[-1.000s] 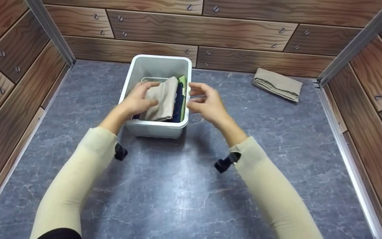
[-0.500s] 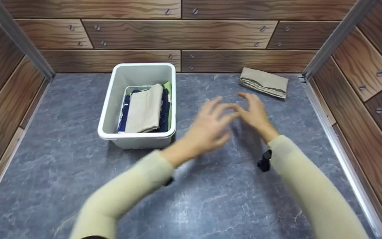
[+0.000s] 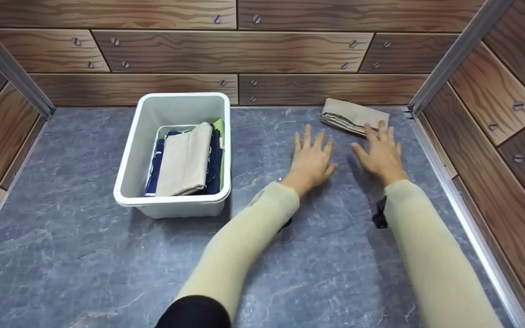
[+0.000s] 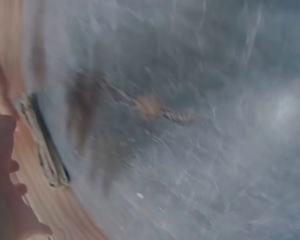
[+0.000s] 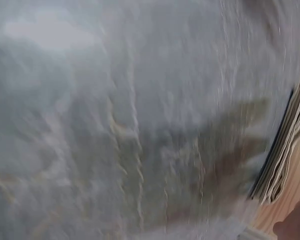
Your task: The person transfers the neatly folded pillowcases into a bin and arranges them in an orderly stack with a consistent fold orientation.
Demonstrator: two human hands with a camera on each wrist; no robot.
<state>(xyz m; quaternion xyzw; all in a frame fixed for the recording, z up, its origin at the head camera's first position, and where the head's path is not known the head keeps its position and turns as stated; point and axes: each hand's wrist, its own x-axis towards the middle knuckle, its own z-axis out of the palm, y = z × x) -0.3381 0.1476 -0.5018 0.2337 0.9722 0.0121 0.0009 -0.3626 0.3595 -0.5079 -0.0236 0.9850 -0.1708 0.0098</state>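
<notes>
A folded beige cloth (image 3: 352, 117) lies at the back right of the grey marbled surface, against the wooden wall. My right hand (image 3: 380, 151) is stretched flat just in front of it, fingertips reaching its near edge. My left hand (image 3: 310, 158) is spread flat beside it, a little short of the cloth. Neither hand holds anything. The white plastic bin (image 3: 128, 157) stands to the left with a beige folded cloth (image 3: 185, 160) on top of dark blue and green ones. The wrist views are blurred; the cloth's layered edge (image 5: 282, 152) shows in the right wrist view, and the cloth (image 4: 42, 145) shows in the left.
Wood-patterned walls enclose the surface at the back and on both sides, with metal rails (image 3: 460, 43) in the corners. The grey surface (image 3: 290, 273) stretches open in front of the bin and hands.
Both hands left the bin and swept right and back across the surface to the folded beige cloth. The beige cloth in the bin stays where the left hand released it.
</notes>
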